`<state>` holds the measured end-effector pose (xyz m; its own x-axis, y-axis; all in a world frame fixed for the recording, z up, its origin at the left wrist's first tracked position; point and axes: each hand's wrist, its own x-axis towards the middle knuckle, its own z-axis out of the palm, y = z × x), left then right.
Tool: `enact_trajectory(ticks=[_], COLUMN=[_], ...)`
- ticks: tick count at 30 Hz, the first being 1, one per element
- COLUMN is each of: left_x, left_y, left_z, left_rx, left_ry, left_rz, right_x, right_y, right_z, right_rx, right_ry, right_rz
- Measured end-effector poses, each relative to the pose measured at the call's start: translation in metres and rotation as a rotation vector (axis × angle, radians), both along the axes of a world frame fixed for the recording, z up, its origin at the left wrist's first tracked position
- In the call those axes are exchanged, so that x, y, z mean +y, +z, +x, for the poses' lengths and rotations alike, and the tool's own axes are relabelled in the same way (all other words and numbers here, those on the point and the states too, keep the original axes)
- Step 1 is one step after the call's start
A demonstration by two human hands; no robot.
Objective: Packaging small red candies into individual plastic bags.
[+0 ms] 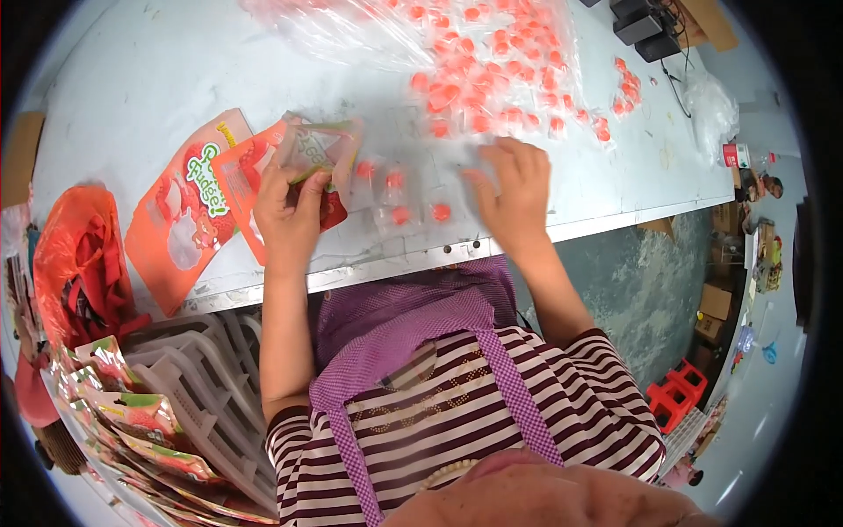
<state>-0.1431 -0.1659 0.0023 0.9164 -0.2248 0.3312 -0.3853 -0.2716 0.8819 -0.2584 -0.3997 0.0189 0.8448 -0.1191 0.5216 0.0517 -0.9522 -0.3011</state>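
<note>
My left hand (288,206) pinches the edge of a small printed pouch (321,147), holding it up off the table with its mouth facing away from me. To the right of the pouch lie several red candies in clear wrappers (394,180), and one more wrapped candy (441,212) sits nearest my right hand. My right hand (518,186) hovers over the table, thumb apart from the fingers, slightly blurred, with nothing visible in it. Beyond it spreads a big heap of the same wrapped candies (500,66). Flat orange-red printed pouches (186,189) lie left of my left hand.
A clear plastic bag (351,35) lies beside the heap. Black boxes with cables (648,31) stand at the far right. White plastic crates (189,378), pouches with red print (132,413) and a red plastic bag (77,246) crowd the lower left. Red stools (676,395) stand on the floor.
</note>
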Motion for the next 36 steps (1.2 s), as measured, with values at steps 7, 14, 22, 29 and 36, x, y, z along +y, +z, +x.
enact_trajectory(ticks=[7,14,22,29,36], left_x=[-0.004,0.0,-0.002,0.001,-0.002], left_y=[0.01,-0.003,-0.004,-0.004,0.002], left_z=[-0.003,-0.001,0.0,0.001,0.0], left_rx=[-0.073,-0.002,0.043,-0.002,-0.063], left_ry=[-0.032,-0.02,-0.041,-0.009,-0.039], left_rz=[0.054,0.036,-0.028,0.005,0.049], right_x=[-0.001,0.018,0.051,-0.003,-0.008], right_y=[-0.011,-0.002,-0.015,-0.004,-0.011], right_z=[-0.011,0.026,0.037,0.032,-0.006], right_rx=[0.086,0.2,0.16,-0.078,0.133], right_ry=[-0.038,0.049,0.142,-0.102,0.042], right_rz=[0.124,0.081,0.132,-0.057,0.064])
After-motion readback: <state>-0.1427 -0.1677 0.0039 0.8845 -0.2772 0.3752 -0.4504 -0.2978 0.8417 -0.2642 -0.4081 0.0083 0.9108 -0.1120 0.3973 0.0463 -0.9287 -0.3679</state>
